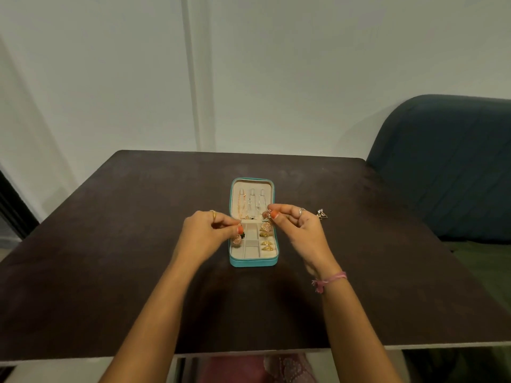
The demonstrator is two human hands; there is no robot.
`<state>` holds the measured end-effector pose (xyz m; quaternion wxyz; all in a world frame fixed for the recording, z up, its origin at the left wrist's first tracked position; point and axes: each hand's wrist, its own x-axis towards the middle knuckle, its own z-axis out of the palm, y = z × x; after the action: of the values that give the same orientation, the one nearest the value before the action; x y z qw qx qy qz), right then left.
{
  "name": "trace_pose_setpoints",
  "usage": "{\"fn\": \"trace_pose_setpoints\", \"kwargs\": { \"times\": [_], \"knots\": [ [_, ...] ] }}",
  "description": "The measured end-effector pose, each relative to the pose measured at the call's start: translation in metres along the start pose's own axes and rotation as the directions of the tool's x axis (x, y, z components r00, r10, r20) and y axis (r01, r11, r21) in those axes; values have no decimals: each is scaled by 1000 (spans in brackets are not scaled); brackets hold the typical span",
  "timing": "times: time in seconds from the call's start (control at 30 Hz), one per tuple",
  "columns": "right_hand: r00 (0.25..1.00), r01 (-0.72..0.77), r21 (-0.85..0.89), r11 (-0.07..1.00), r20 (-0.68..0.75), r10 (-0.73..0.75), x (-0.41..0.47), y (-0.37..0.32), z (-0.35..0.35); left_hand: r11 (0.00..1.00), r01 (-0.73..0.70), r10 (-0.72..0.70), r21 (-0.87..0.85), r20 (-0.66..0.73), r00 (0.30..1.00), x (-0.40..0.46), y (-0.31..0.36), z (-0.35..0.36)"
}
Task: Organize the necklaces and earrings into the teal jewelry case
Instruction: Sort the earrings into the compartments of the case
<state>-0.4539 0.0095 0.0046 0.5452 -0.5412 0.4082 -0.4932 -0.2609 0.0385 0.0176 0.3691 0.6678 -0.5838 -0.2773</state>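
Necklaces (250, 201) are already hanging in the case (253, 261); both hands' fingers (272, 215) are pinching earrings (237, 240), one pair (320, 214) waiting on the bench (138, 217).

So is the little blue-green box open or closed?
Open. The teal jewelry case lies flat on the table, lid folded back, so you can see the necklaces hanging in it and gold rings in the tray.

Dim, soft indoor light; the table (110, 244) is dark under the arms, edges bowed, detail slightly soft.
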Motion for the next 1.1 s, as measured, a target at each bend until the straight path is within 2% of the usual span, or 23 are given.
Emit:
{"fn": "trace_pose_setpoints", "kwargs": {
  "times": [0.33, 0.57, 0.73, 0.93, 1.1],
  "knots": [
    [999, -50, 50, 997, 0, 50, -10, 11, 6, 995, 77, -82, 56, 78, 994, -11, -11, 15],
    [999, -51, 16, 999, 10, 51, -11, 16, 3, 988, 132, -137, 84, 58, 989, -13, -16, 24],
    [998, -14, -154, 988, 56, 23, -4, 10, 9, 985, 114, -115, 129, 3, 993, -11, -25, 26],
    [999, 39, -422, 906, 39, -26, 6, 14, 30, 995, 104, -104, -5, 28, 994, -16, -34, 30],
    [1000, -4, -444, 896, 2, 6, 5, 17, 43, 997, 65, -65, -32, 8, 998, -20, -40, 30]
  ]
}}
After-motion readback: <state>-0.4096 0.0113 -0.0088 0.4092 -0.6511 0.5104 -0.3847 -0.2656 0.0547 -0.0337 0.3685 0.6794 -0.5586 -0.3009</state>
